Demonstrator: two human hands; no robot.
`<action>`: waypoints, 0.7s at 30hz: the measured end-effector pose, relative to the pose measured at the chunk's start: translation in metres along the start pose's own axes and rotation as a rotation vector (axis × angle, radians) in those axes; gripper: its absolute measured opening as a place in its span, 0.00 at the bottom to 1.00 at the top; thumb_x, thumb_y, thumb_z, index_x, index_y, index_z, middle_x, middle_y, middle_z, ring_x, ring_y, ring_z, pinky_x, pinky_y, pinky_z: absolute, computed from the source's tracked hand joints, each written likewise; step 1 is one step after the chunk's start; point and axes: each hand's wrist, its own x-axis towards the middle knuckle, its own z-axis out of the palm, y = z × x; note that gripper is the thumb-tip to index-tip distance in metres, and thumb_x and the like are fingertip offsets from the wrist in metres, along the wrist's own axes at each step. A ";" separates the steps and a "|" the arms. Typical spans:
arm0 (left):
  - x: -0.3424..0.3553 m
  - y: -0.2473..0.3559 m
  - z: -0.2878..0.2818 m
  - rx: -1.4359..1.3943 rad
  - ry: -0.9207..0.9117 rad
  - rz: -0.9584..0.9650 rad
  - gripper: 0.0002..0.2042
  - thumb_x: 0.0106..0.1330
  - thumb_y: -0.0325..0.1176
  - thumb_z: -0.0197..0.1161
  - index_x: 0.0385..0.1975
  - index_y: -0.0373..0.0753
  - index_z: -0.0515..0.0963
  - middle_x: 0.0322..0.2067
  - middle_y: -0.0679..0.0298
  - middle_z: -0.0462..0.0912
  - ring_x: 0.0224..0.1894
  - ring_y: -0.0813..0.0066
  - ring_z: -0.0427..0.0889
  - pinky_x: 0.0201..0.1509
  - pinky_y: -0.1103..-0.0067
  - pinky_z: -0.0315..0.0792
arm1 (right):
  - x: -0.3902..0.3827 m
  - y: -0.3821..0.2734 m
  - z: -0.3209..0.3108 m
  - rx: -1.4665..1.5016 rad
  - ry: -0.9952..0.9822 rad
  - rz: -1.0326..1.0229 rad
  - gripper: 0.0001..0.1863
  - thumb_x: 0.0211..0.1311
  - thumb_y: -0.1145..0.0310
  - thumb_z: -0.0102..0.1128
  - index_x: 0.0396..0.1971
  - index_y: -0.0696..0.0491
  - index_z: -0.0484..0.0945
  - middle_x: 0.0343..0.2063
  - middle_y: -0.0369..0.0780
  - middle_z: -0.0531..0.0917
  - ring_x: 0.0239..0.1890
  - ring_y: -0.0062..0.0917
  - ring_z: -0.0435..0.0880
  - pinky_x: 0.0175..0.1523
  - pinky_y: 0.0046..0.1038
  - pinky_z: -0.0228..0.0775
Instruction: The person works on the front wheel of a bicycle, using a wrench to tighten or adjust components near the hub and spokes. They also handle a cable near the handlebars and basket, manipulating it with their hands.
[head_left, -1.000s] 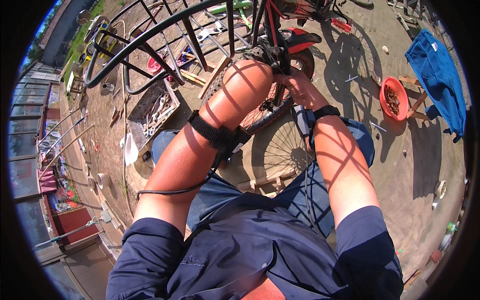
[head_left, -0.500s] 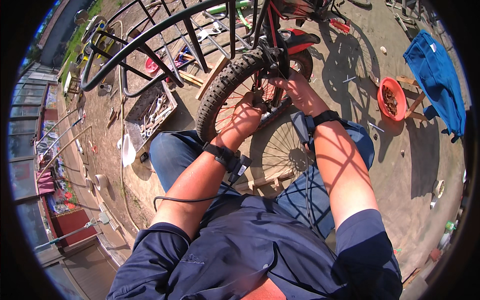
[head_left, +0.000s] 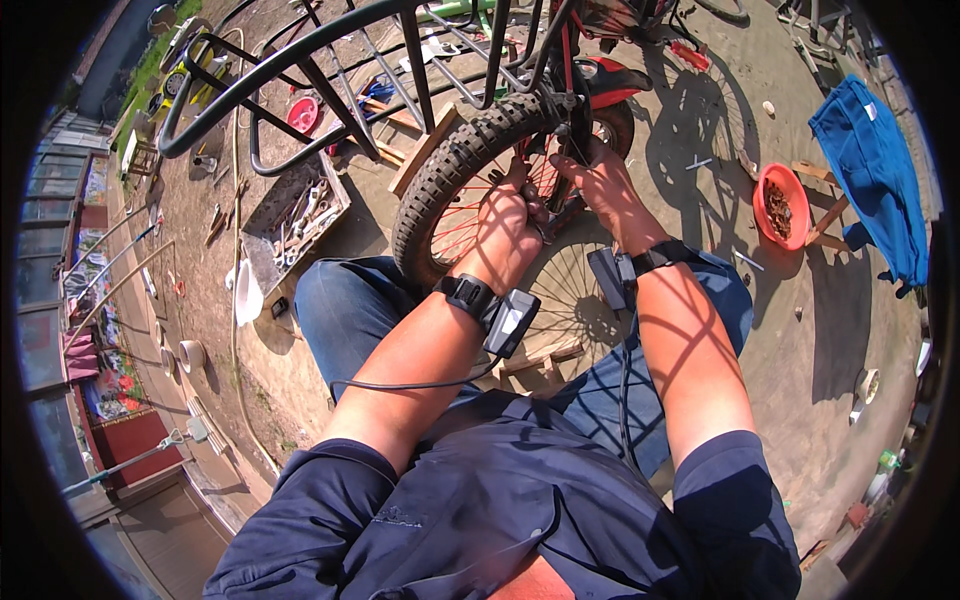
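In front of me stands a bicycle's front wheel (head_left: 420, 205) with a knobbly black tyre and red spokes. A black fork (head_left: 577, 125) and a red mudguard (head_left: 612, 85) sit above it. My left hand (head_left: 508, 222) is at the wheel's hub, fingers curled and thumb pointing up along the spokes; what it grips is hidden. My right hand (head_left: 607, 190) is at the fork's lower part, thumb towards the spokes and the other fingers bent out of sight. Whatever lies in its grasp cannot be made out.
A black tubular rack (head_left: 300, 78) juts out at upper left. Below it lies a metal tray (head_left: 336, 214) of hand tools, beside a wooden board (head_left: 425, 150). An orange bowl (head_left: 803, 232) of small brown pieces and a blue cloth (head_left: 880, 190) on a wooden stand are at right.
My left hand has turned, its wrist rolling so the strapped device faces up, and the fingers are more curled at the hub. My right hand has shifted slightly, staying by the fork.
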 end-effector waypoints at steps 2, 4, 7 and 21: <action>0.004 0.002 0.001 0.001 -0.044 0.020 0.06 0.73 0.37 0.53 0.35 0.44 0.72 0.17 0.75 0.64 0.16 0.85 0.60 0.20 0.85 0.56 | 0.002 0.005 0.001 0.051 0.004 0.013 0.24 0.59 0.60 0.66 0.53 0.55 0.76 0.44 0.41 0.84 0.43 0.27 0.78 0.50 0.31 0.69; 0.010 0.006 0.000 -0.030 -0.121 0.009 0.07 0.74 0.37 0.53 0.33 0.44 0.71 0.18 0.75 0.64 0.17 0.85 0.61 0.20 0.84 0.57 | 0.002 0.006 0.002 0.068 0.007 0.018 0.24 0.60 0.60 0.66 0.53 0.55 0.76 0.44 0.41 0.84 0.43 0.27 0.78 0.49 0.31 0.69; 0.013 0.004 0.008 -0.072 -0.113 0.028 0.07 0.75 0.36 0.50 0.34 0.43 0.71 0.19 0.74 0.64 0.17 0.84 0.61 0.21 0.84 0.57 | 0.002 0.006 0.000 0.035 0.011 0.010 0.24 0.60 0.60 0.66 0.53 0.56 0.76 0.44 0.41 0.84 0.44 0.28 0.79 0.49 0.31 0.69; 0.004 0.008 0.017 0.056 -0.057 -0.047 0.16 0.73 0.40 0.52 0.21 0.44 0.65 0.13 0.71 0.60 0.15 0.75 0.62 0.17 0.75 0.59 | -0.018 -0.025 0.025 0.578 0.041 0.565 0.15 0.71 0.56 0.53 0.30 0.51 0.77 0.18 0.33 0.76 0.14 0.18 0.68 0.18 0.20 0.58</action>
